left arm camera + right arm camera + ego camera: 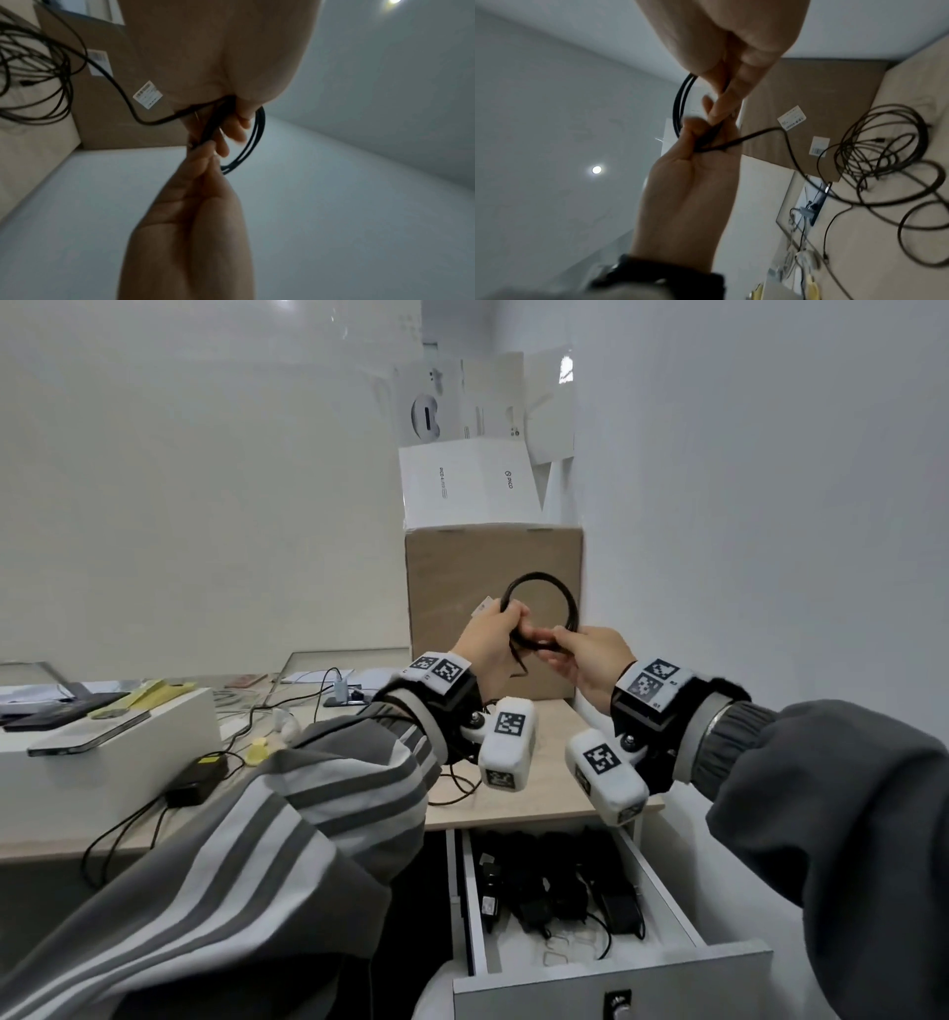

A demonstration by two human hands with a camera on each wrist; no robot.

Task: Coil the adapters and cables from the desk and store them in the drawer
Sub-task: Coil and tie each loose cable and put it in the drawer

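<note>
Hands are meeting above the desk's right end: the left hand [488,639] is gripping a thin black cable coil [544,603], and the right hand [590,660] is pinching the coil's lower strands. A loose tail is trailing down to a tangle of dark cables [885,150] lying on the pale wooden desk [554,793] beside a brown cardboard box [493,557]. Below the desk's front edge, an open white drawer [667,886] is holding several black power adapters [560,886] with their cords.

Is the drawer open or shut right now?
Open: the drawer is pulled out below the desk, with black adapters lying inside.
</note>
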